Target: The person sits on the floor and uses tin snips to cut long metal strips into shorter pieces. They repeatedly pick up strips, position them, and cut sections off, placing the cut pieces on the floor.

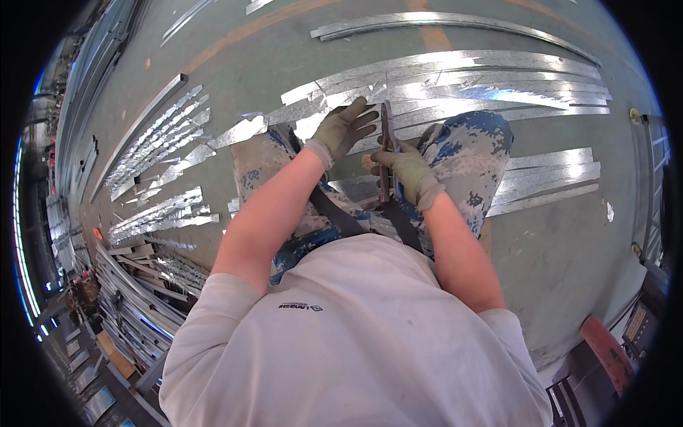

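Note:
My left hand (343, 131), in an olive-green work glove, has its fingers stretched apart over the near edge of shiny galvanized metal strips (455, 78). Nothing shows in its grasp, and whether the fingertips touch the metal is unclear. Just to the right, my gloved right hand (407, 168) is closed around a long, narrow metal hand tool (386, 132) with rusty brown and grey parts. It stands lengthwise between my knees, pointing away from me. My fingers partly hide the tool, so its exact kind is not plain.
More strips (548, 178) lie by my right knee. Stacks of short metal pieces (160, 139) and a long bar (139, 132) are on the floor at left. Farther out lies a long channel (455, 21). Piled metal profiles (131, 306) are at lower left, a red object (606, 352) at lower right.

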{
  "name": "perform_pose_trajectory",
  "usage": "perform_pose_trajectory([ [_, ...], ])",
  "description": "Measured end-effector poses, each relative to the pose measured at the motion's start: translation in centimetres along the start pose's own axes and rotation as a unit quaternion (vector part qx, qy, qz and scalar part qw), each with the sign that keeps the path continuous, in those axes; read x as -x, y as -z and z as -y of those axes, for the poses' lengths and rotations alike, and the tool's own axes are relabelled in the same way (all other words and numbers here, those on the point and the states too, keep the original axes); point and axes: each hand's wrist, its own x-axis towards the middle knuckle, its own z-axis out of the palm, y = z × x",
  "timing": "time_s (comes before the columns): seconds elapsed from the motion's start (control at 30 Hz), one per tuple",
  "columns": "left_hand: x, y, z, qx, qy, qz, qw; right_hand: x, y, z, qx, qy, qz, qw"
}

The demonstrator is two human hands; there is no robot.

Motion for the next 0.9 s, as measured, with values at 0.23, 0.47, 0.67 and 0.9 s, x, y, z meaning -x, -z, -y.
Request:
perform_pose_trajectory([
  [0.23, -2.0, -2.8, -0.7, -0.011, -0.032, 0.005, 0.999, -0.1, 0.5, 0.0, 0.053, 0.009, 0.012, 0.999],
  [0.47, 3.3, -2.2, -4.3, 0.033, -0.088, -0.010, 0.995, 4.3, -2.7, 2.5, 0.163, 0.028, 0.012, 0.986],
  [0.67, 5.0, -0.3, -4.9, 0.040, -0.105, 0.032, 0.993, 5.0, -4.0, 1.8, 0.258, 0.098, 0.008, 0.961],
  [0.9, 5.9, -0.1, -5.9, 0.035, -0.117, 0.039, 0.992, 6.7, -5.8, 2.7, 0.267, 0.047, -0.017, 0.962],
])
